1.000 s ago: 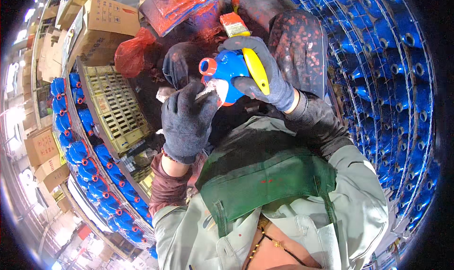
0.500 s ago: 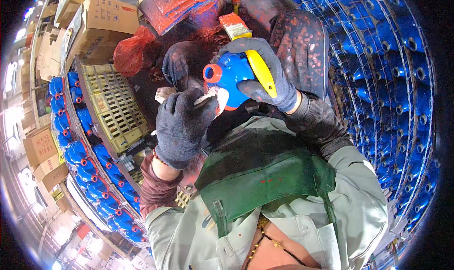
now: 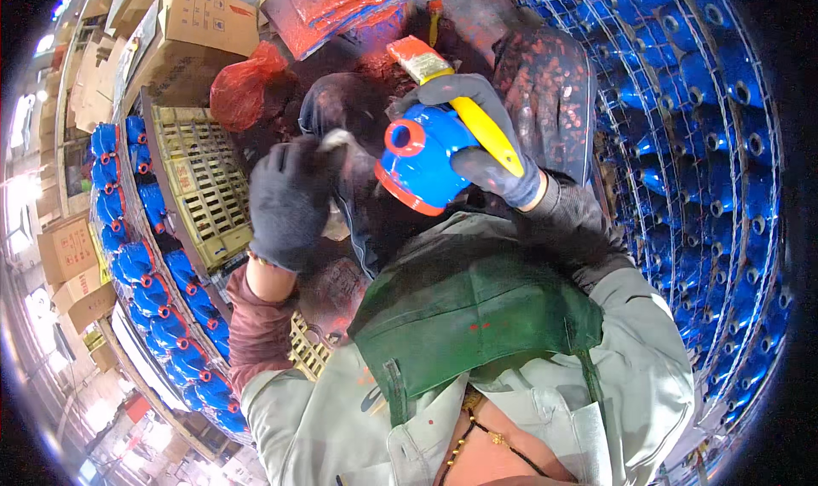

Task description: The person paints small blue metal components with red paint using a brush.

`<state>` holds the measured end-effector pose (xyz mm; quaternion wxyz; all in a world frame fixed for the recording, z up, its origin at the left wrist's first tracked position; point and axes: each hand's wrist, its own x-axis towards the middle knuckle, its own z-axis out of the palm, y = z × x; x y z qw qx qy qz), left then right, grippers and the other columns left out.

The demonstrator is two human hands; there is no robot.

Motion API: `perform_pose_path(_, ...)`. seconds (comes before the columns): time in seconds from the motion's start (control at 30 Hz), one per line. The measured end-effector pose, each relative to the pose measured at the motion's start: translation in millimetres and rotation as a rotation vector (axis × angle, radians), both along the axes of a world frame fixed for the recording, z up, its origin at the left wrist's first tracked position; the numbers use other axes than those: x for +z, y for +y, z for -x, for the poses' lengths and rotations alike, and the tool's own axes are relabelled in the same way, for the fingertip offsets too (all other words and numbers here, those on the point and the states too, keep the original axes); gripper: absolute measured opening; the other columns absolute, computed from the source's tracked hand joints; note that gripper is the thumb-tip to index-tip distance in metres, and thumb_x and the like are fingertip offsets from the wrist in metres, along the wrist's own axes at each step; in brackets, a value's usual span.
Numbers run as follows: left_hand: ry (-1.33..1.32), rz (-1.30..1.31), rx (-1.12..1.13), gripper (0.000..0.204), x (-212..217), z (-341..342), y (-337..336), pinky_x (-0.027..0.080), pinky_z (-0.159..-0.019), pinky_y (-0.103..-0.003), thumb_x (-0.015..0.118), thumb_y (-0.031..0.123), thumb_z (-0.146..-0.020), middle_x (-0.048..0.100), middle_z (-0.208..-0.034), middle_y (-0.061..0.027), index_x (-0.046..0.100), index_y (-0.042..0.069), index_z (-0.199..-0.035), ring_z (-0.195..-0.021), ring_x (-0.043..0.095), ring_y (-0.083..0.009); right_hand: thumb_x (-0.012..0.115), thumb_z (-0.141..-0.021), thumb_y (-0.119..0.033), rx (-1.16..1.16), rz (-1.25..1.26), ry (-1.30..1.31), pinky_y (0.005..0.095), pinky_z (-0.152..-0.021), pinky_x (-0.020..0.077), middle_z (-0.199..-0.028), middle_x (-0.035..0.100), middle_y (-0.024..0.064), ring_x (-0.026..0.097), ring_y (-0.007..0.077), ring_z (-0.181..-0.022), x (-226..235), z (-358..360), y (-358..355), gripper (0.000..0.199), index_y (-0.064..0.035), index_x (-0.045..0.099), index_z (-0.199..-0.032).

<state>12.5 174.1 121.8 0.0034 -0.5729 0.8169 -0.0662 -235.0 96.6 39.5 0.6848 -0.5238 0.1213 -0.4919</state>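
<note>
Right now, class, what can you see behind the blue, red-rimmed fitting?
Dark trousers show past the edges of the blue fitting, and the right hand has its grip on it. Whatever lies directly behind its body is covered and cannot be seen.

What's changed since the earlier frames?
The left hand has pulled left, off the blue pipe fitting, taking the white rag along and baring the fitting's red lower rim. The fitting shifted slightly right. Unchanged: the right hand holds the fitting and the yellow-handled paintbrush.

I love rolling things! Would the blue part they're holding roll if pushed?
The blue part would probably wobble, since its red neck sticks out. Being shiny, it may slip. It's likely stiff: the right hand makes no visible dent.
</note>
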Motion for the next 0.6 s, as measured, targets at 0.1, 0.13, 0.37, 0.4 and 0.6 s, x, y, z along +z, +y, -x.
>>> perform_pose_path(0.1,0.168,0.055,0.199,0.040,-6,-23,-6,0.047,-0.086,-0.038,0.057,0.001,-0.077,0.060,-0.105,-0.0128,0.064,0.013,-0.115,-0.097,0.057,-0.0325,0.078,-0.076,-0.038,-0.004,0.032,-0.069,0.0405,-0.100,0.0410,-0.122,0.052,0.0128,0.053,0.0248,-0.116,-5,3,-6,0.072,-0.0055,0.043,-0.130)
perform_pose_path(0.13,0.304,0.076,0.267,0.041,-10,-30,-3,0.047,-0.086,-0.038,0.056,0.000,-0.078,0.060,-0.104,-0.0140,0.063,0.012,-0.117,-0.095,0.058,-0.0334,0.077,-0.077,-0.039,-0.024,0.089,-0.035,0.0408,-0.101,0.0409,-0.122,0.052,0.0133,0.053,0.0253,-0.116,-6,7,-9,0.072,-0.0056,0.042,-0.131)
perform_pose_path(0.37,1.162,0.129,0.641,0.025,-55,-20,39,0.045,-0.091,-0.032,0.058,0.011,-0.093,0.062,-0.109,-0.0103,0.058,0.000,-0.115,-0.100,0.059,-0.0216,0.076,-0.078,-0.043,0.062,-0.056,-0.142,0.0403,-0.101,0.0402,-0.123,0.053,0.0139,0.053,0.0240,-0.116,-2,2,-10,0.072,-0.0057,0.042,-0.130)
perform_pose_path(0.4,1.357,0.157,0.663,0.024,-52,-8,40,0.044,-0.092,-0.033,0.059,0.011,-0.092,0.062,-0.109,-0.0088,0.059,0.000,-0.114,-0.100,0.058,-0.0217,0.074,-0.079,-0.043,0.051,-0.059,-0.107,0.0400,-0.101,0.0402,-0.121,0.055,0.0133,0.053,0.0239,-0.116,-5,4,-10,0.071,-0.0057,0.041,-0.131)
perform_pose_path(0.6,0.600,0.463,0.395,0.024,-24,-5,21,0.038,-0.100,-0.042,0.074,0.009,-0.077,0.057,-0.118,-0.0122,0.062,0.005,-0.098,-0.116,0.050,-0.0314,0.063,-0.085,-0.023,0.009,-0.052,-0.063,0.0380,-0.101,0.0403,-0.119,0.055,0.0116,0.054,0.0221,-0.114,3,4,-10,0.051,-0.0054,0.044,-0.129)
